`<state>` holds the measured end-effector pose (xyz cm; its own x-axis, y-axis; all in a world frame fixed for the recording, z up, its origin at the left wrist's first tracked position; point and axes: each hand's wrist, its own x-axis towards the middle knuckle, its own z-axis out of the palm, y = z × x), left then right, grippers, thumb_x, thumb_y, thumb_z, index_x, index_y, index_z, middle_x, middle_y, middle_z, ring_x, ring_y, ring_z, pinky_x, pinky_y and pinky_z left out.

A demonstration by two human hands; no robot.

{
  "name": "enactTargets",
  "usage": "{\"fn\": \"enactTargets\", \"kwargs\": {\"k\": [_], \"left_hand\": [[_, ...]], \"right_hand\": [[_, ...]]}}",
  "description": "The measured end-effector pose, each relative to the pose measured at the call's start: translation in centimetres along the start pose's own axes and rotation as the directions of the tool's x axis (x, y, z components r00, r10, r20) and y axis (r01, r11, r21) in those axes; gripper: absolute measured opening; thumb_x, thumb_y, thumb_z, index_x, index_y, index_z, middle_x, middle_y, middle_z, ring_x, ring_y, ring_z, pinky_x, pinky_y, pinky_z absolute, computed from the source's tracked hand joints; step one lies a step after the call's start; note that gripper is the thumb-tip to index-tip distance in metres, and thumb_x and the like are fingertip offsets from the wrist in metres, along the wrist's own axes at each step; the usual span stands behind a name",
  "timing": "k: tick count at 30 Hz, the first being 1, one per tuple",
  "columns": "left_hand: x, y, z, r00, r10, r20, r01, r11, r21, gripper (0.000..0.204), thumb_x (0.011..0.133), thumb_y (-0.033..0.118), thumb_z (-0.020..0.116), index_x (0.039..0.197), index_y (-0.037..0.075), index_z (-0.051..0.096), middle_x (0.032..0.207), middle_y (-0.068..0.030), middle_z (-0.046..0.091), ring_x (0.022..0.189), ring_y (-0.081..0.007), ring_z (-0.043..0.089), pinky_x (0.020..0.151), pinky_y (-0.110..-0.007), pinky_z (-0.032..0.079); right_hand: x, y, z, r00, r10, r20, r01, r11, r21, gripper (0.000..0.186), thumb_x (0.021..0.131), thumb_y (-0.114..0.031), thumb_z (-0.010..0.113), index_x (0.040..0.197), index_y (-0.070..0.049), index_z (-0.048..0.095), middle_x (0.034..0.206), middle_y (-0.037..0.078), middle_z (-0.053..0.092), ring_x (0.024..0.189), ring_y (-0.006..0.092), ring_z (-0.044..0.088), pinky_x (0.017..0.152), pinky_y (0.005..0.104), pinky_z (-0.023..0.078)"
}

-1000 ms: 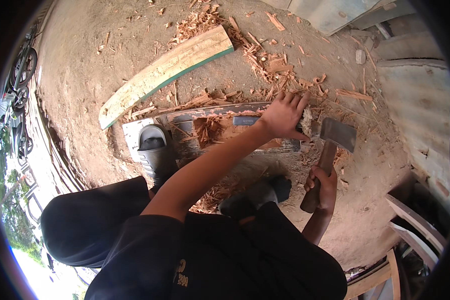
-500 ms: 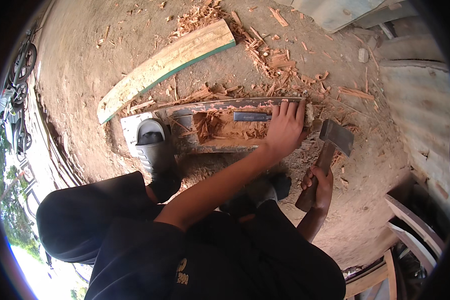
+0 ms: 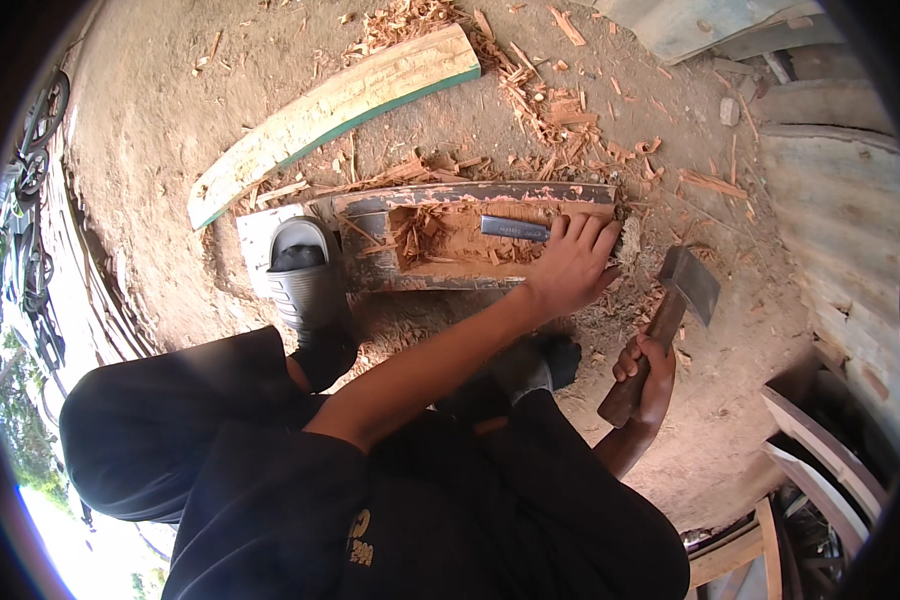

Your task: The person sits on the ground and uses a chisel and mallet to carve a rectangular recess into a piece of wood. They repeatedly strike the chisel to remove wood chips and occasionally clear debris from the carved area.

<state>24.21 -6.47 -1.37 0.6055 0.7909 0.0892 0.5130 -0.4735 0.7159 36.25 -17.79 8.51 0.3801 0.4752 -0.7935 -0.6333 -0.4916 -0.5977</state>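
Note:
A dark-painted wooden block (image 3: 370,276) with a long hollow cut in its top lies on the dirt ground, crossed at its left end by my sandalled foot (image 3: 300,262). Inside the hollow are reddish wood chips (image 3: 425,238) and a flat blue-grey steel chisel (image 3: 510,228). My left hand (image 3: 575,262) reaches over the block's right end, fingers bent down on the end of the chisel, which they partly hide. To the right, my right hand (image 3: 648,372) is wrapped around the wooden handle of a hammer (image 3: 685,282), its blocky steel head raised and apart from the chisel.
Beyond the block lies a curved pale plank (image 3: 340,110) with a green edge. Shavings (image 3: 570,115) are scattered around it. Corrugated metal sheets (image 3: 830,220) stand at the right, with cut boards (image 3: 825,455) at the lower right. Bicycles (image 3: 35,190) show at the far left.
The chisel has turned slightly and shifted right inside the hollow, with my left hand over its end. The hammer has moved a little to the right.

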Motion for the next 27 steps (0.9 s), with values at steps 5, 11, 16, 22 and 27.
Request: {"fn": "enactTargets", "kwargs": {"k": [5, 11, 16, 22, 27], "left_hand": [[-0.3, -0.4, -0.1, 0.999, 0.051, 0.002, -0.051, 0.999, -0.001, 0.058, 0.076, 0.026, 0.070, 0.119, -0.002, 0.045, 0.115, -0.0161, 0.048, 0.105, -0.0318, 0.047, 0.089, -0.043, 0.035], [0.7, -1.5, -0.4, 0.997, 0.072, 0.016, -0.072, 0.997, -0.012, 0.059, 0.075, 0.028, 0.071, 0.119, -0.003, 0.045, 0.108, -0.0165, 0.051, 0.100, -0.0321, 0.050, 0.088, -0.041, 0.038], [0.6, -2.2, -0.5, 0.993, 0.118, 0.027, -0.119, 0.993, 0.008, 0.057, 0.077, 0.029, 0.070, 0.119, -0.003, 0.046, 0.106, -0.0153, 0.053, 0.101, -0.0308, 0.050, 0.088, -0.040, 0.038], [-0.4, -3.2, -1.4, 0.990, 0.134, 0.040, -0.135, 0.990, 0.034, 0.055, 0.076, 0.029, 0.071, 0.117, 0.000, 0.047, 0.108, -0.0133, 0.053, 0.102, -0.0292, 0.051, 0.087, -0.039, 0.039], [-0.3, -3.2, -2.4, 0.983, 0.182, 0.037, -0.181, 0.983, -0.015, 0.055, 0.074, 0.027, 0.072, 0.116, 0.001, 0.047, 0.108, -0.0127, 0.052, 0.102, -0.0295, 0.051, 0.087, -0.040, 0.040]], "right_hand": [[-0.7, -0.1, -0.1, 1.000, -0.001, -0.004, 0.001, 1.000, 0.001, 0.020, 0.083, -0.009, 0.056, 0.099, -0.005, 0.044, 0.069, 0.004, 0.043, 0.051, 0.0117, 0.042, 0.046, 0.0274, 0.038], [-1.1, -0.5, 0.3, 0.999, -0.050, -0.009, 0.050, 0.999, 0.010, 0.020, 0.082, -0.009, 0.056, 0.098, -0.004, 0.045, 0.067, 0.004, 0.043, 0.050, 0.0122, 0.042, 0.045, 0.0277, 0.038], [-1.7, 0.7, 1.6, 0.996, 0.037, 0.086, -0.025, 0.989, -0.145, 0.022, 0.083, -0.009, 0.056, 0.101, -0.003, 0.045, 0.067, 0.004, 0.044, 0.047, 0.0097, 0.042, 0.043, 0.0250, 0.038], [-1.7, 0.7, 2.0, 0.998, 0.040, 0.051, -0.034, 0.991, -0.128, 0.021, 0.083, -0.009, 0.058, 0.099, -0.003, 0.046, 0.067, 0.005, 0.045, 0.046, 0.0106, 0.043, 0.042, 0.0265, 0.039], [-2.0, -0.2, 1.8, 0.999, 0.019, 0.026, -0.015, 0.991, -0.132, 0.021, 0.082, -0.010, 0.058, 0.099, -0.003, 0.047, 0.067, 0.004, 0.045, 0.047, 0.0101, 0.042, 0.043, 0.0264, 0.039]]}}
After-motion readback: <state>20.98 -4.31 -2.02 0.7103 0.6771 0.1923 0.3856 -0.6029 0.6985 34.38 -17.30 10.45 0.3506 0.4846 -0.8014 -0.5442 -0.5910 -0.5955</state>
